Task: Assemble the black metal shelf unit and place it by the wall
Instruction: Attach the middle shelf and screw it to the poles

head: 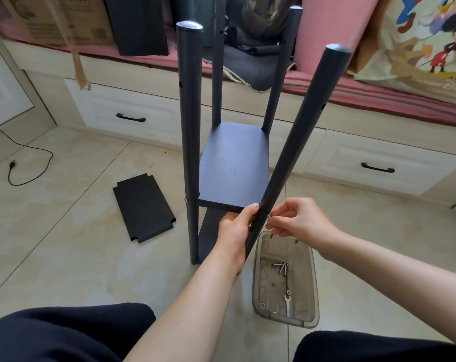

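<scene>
While the left hand [234, 226] grips the near-right post [294, 150] at the middle shelf [234, 163] in mid-frame, the right hand [297, 220] pinches a screw [269, 216] at the post's hole. Fastening this corner seems underway; next it needs threading straight. A spare shelf panel [143, 207] lies lower left.

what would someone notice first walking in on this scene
The half-built black shelf unit stands in the middle of the tiled floor, its four posts rising toward the camera. At its near right post, the left hand grips the post while the right hand pinches a small screw against it. A loose shelf panel lies flat to the left, and a clear plastic bin of screws sits at lower right.
</scene>
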Tool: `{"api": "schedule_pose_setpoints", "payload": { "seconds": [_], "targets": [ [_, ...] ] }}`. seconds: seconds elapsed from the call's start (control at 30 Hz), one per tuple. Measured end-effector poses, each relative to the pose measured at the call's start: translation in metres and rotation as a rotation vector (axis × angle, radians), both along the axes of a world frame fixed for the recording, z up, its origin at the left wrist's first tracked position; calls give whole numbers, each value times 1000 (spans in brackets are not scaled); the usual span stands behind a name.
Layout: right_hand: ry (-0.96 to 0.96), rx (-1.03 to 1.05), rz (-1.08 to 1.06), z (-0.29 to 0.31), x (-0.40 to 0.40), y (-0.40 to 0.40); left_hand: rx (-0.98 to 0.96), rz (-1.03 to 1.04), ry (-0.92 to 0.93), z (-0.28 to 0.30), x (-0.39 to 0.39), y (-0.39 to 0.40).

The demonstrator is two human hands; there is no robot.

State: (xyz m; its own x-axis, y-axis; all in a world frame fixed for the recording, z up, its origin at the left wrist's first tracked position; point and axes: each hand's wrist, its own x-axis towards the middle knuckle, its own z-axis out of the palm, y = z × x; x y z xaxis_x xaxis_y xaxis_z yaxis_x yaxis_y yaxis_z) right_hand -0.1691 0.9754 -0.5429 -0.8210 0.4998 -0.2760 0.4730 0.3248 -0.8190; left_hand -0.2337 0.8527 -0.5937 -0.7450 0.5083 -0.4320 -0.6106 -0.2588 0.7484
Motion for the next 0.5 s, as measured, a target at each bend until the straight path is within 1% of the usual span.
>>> {"api": "schedule_pose_setpoints", "payload": {
  "seconds": [0.13,0.3,0.5],
  "targets": [
    [12,-24,9,0,0,1,7,-1,-1,0,0,0],
    [38,23,-12,-2,0,-2,6,6,6,-1,0,0],
    [61,237,36,-5,3,-3,0,3,7,-1,0,2]
  ]
}}
